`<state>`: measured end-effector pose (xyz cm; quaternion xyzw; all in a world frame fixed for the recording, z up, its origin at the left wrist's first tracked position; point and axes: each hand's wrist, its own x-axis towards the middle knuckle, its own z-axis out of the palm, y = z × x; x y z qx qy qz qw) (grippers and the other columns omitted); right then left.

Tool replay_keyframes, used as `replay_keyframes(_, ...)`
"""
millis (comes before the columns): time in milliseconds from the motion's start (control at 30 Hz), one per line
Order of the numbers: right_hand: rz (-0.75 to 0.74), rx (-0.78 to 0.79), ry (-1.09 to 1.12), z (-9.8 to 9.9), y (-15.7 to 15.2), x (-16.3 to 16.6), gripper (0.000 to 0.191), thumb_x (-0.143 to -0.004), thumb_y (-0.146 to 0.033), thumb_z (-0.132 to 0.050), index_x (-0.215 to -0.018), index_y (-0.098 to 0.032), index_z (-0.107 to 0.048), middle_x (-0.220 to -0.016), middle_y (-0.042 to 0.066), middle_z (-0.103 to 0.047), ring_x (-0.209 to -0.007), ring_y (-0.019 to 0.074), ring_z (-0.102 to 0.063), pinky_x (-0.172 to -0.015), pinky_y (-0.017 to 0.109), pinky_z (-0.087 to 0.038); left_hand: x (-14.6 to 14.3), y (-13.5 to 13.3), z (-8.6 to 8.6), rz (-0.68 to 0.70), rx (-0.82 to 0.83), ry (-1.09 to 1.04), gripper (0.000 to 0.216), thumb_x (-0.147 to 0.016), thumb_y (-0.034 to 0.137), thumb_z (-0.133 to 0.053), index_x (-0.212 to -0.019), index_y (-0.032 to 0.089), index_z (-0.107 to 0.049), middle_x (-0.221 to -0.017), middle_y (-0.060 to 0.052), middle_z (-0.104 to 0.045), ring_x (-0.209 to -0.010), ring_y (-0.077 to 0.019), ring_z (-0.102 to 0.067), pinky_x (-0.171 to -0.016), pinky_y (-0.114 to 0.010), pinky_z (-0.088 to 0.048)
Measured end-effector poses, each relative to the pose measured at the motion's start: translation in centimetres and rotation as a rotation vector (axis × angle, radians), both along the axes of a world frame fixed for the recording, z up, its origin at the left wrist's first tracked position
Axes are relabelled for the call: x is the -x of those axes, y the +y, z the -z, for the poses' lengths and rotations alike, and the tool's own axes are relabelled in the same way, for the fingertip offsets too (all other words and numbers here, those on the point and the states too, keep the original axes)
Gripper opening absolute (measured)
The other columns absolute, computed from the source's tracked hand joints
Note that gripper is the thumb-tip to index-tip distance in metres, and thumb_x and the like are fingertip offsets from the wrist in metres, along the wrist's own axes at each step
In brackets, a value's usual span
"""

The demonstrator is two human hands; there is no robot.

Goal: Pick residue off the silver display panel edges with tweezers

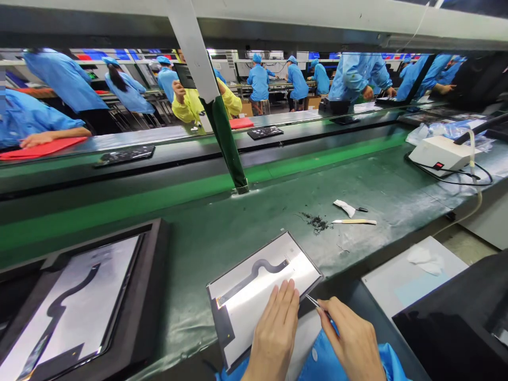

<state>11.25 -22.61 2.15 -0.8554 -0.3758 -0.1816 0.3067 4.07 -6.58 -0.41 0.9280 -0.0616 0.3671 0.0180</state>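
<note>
A flat display panel (246,304) with a silvery back and a dark curved ribbon cable (254,274) lies at the front edge of the green bench, its near end overhanging. My left hand (275,328) rests flat on the panel, fingers stretched out side by side. In my right hand (349,333) is a pair of tweezers (313,300), pinched between thumb and fingers. The tweezer tips are at the panel's right edge; whether they grip anything there is too small to tell.
A second panel (85,291) lies in a black foam tray (156,280) at left. A craft knife (357,221), black shreds (316,223) and a white wrapped piece (344,207) lie beyond my hands. A post (226,137) stands mid-bench; a white device (442,156) sits right. Workers (257,79) sit opposite.
</note>
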Motion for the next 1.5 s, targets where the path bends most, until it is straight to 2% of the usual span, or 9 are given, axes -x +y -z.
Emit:
replay_keyframes(233, -0.011, 0.054, -0.093, -0.1, 0.2, -0.3, 0.042, -0.108, -0.025, -0.029, -0.084, -0.019, -0.062, -0.062, -0.001, -0.065, -0.052, 0.0124, -0.066, -0.048, 0.023, -0.043, -0.03, -0.14, 0.11, -0.01, 0.005, -0.009, 0.031, -0.094, -0.002, -0.043, -0.115, 0.002, -0.065, -0.122, -0.017, -0.07, -0.118, -0.0266, -0.066, -0.103, -0.04, -0.054)
replay_keyframes(800, -0.023, 0.065, -0.037, -0.22, -0.1, -0.38, 0.042, -0.107, -0.026, -0.029, -0.079, -0.021, -0.06, -0.06, -0.001, -0.061, -0.051, 0.0115, -0.064, -0.049, 0.021, -0.042, -0.03, -0.16, -0.18, -0.007, 0.018, -0.013, 0.031, -0.096, 0.0, -0.042, -0.116, 0.003, -0.065, -0.122, -0.016, -0.07, -0.118, -0.025, -0.066, -0.105, -0.038, -0.052)
replay_keyframes(967, -0.022, 0.033, -0.009, 0.0, -0.09, -0.3, 0.043, -0.107, -0.026, -0.031, -0.076, -0.021, -0.06, -0.06, -0.001, -0.061, -0.051, 0.0113, -0.064, -0.049, 0.02, -0.043, 0.01, -0.14, 0.04, -0.005, 0.008, -0.009, 0.031, -0.095, 0.0, -0.042, -0.117, 0.002, -0.064, -0.123, -0.017, -0.07, -0.119, -0.0256, -0.065, -0.105, -0.039, -0.052)
replay_keyframes(1167, -0.009, -0.018, 0.034, 0.48, -0.07, -0.23, 0.039, -0.106, -0.026, -0.033, -0.081, -0.021, -0.064, -0.063, 0.0, -0.064, -0.054, 0.0125, -0.066, -0.052, 0.019, -0.047, -0.06, -0.05, -0.03, -0.005, 0.005, -0.01, 0.035, -0.093, -0.004, -0.04, -0.118, 0.002, -0.064, -0.122, -0.017, -0.07, -0.119, -0.025, -0.065, -0.105, -0.038, -0.052)
replay_keyframes(1500, 0.018, -0.085, 0.078, -0.37, -0.44, -0.94, 0.034, -0.104, -0.027, -0.038, -0.084, -0.02, -0.063, -0.064, -0.001, -0.065, -0.053, 0.0123, -0.067, -0.053, 0.02, -0.048, -0.04, -0.18, 0.27, 0.004, 0.017, -0.014, 0.035, -0.092, -0.005, -0.041, -0.117, 0.001, -0.064, -0.121, -0.018, -0.07, -0.119, -0.0262, -0.065, -0.106, -0.041, -0.051)
